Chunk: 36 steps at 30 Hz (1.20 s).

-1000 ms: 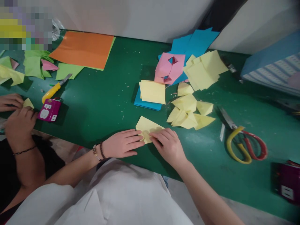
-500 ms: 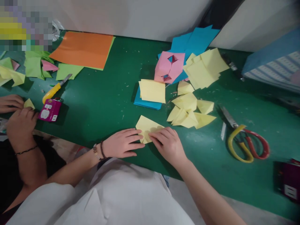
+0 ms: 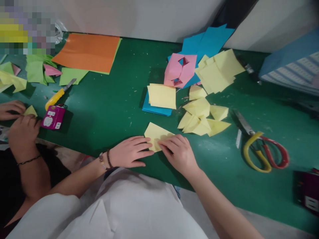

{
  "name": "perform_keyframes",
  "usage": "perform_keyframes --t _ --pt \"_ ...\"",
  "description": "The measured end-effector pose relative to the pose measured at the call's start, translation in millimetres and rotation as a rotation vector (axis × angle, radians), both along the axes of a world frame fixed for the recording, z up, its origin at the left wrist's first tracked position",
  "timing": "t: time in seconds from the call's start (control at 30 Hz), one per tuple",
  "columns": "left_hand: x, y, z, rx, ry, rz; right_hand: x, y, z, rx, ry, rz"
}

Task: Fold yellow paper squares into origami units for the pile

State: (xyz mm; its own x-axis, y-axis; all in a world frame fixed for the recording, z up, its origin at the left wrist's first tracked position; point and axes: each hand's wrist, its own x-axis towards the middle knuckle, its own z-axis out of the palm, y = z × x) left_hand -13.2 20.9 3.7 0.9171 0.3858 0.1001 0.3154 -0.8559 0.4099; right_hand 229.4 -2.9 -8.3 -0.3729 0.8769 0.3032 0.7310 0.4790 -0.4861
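A partly folded sheet of yellow paper lies on the green table close to its front edge. My left hand rests flat at the sheet's left side, fingers stretched and slightly apart, their tips on the paper. On the right side, my right hand has its fingers bent together at the paper's lower edge; its fingertips cover part of the sheet. Just beyond are folded yellow paper pieces and a small stack of cream paper on top of blue paper.
Red-and-yellow-handled scissors lie open at the right. Behind are a pink folded paper shape, yellow sheets and blue sheets. Orange paper, a yellow-handled cutter and a purple box sit left, beside a co-worker's hands.
My hands and the yellow sheet stay almost still. Things at the right sit slightly farther right in the picture.
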Motion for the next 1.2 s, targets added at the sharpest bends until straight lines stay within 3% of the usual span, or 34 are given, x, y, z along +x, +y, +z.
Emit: perform_keyframes --t 0.23,1.2 --pt "-0.4 0.2 1.2 -0.055 0.012 0.029 0.0 -0.6 -1.3 0.002 0.007 -0.012" --pt "0.4 1.5 1.2 0.006 0.072 -0.029 -2.2 -0.5 -0.7 0.017 0.005 -0.033"
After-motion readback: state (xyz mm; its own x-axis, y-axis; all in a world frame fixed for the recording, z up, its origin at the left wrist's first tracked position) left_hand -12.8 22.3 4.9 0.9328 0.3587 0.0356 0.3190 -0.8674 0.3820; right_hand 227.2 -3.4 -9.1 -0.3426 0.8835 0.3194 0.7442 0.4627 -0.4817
